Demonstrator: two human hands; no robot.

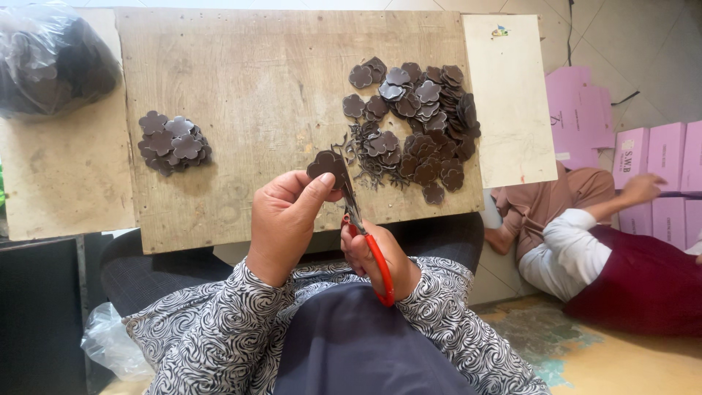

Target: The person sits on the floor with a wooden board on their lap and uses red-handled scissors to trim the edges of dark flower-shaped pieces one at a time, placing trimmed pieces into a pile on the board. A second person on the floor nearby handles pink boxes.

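While the left hand pinches one dark brown flower-shaped piece between thumb and fingers at the centre of the frame, the right hand is closed round the red handles of a pair of scissors, blades narrow and set against the piece's right edge. Item: wooden board serving as bench across the lap. Item: large heap of flower pieces, upper right of centre, with thin dark offcuts just beside the blades. Item: smaller stack of flower pieces, centre left, well apart from the heap. Item: clear bag of dark material, upper left. Item: pink boxes, right edge, near another person seated on the floor. Judgement on handling: the trim would go best with short snips following the petal outline, the left grip turning the piece into the blades rather than the scissors chasing the curve, fingertips kept clear of the cut line.
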